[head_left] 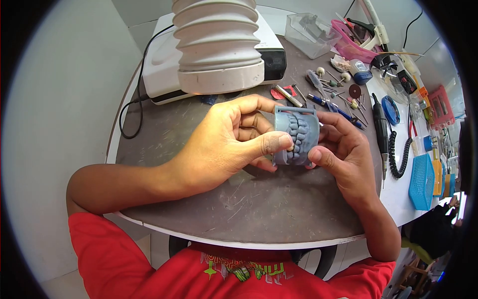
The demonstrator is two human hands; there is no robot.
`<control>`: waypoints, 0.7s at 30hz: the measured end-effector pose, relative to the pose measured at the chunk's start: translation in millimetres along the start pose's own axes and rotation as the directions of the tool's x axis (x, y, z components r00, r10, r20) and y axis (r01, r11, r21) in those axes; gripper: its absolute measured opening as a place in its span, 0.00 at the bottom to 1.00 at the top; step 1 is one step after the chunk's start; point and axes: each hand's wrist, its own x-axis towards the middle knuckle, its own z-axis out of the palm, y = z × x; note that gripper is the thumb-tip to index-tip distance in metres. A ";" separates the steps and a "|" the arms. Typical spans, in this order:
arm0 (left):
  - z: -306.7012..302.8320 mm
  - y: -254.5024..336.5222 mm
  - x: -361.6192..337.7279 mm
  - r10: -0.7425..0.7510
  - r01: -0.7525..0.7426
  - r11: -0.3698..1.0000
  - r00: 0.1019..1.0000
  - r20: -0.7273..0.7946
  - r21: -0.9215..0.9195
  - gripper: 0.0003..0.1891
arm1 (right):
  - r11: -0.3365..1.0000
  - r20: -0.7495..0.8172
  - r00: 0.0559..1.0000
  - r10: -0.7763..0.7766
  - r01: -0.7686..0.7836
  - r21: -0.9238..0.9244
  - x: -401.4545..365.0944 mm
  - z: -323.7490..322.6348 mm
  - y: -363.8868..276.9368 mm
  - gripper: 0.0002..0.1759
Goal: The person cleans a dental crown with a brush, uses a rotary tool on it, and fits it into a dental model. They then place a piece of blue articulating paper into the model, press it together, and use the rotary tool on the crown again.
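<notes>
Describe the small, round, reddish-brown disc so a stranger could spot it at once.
Find the thick white ribbed hose above the curved grey-brown desk. To its right in the picture lie thin metal bits, several with rounded cream tips. Among them, the small reddish-brown disc stands apart: broad and flat, not rod-shaped.

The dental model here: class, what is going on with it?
A person holds the grey dental model in both hands, its two rows of teeth together. The left hand's thumb rests on the teeth; the right hand grips the opposite side. The black rotary handpiece lies off to the right, not in hand.
</notes>
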 end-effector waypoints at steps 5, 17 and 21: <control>1.7 0.3 -0.9 0.009 -0.009 0.999 1.000 0.018 0.042 0.23 | 0.999 -0.028 0.999 -0.045 0.045 0.002 -0.2 0.7 0.4 0.29; 1.0 -0.2 -1.6 0.000 -0.001 1.000 0.999 0.032 0.029 0.22 | 1.000 -0.010 1.000 -0.020 0.019 -0.006 0.5 -4.8 6.8 0.29; 0.7 0.9 -0.4 -0.021 0.022 1.000 0.999 0.031 -0.012 0.21 | 1.000 0.000 1.000 0.012 -0.012 -0.002 1.2 -3.3 3.9 0.29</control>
